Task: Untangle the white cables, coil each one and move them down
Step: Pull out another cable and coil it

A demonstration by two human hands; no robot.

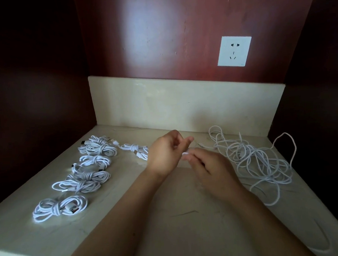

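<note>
Beside the right hand (208, 168), tangled cables (259, 160)

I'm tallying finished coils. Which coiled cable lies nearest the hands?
The lone coil right beside the left hand, set apart from the other coils lined up along the left side of the counter.

From here the table (189, 215) reads as pale cream stone, polished smooth, with thin dark veins. The upstand (172, 104) below the socket (234, 51) looks like the same stone, duller. The socket is smooth white plastic. The wall panel (158, 29) around it is red-brown wood with a lacquered sheen. The coiled cables (60, 207) lower left of the socket and the tangled cables (259, 162) below it have smooth white plastic sheaths. One plug (74, 210) glints like metal.
</note>
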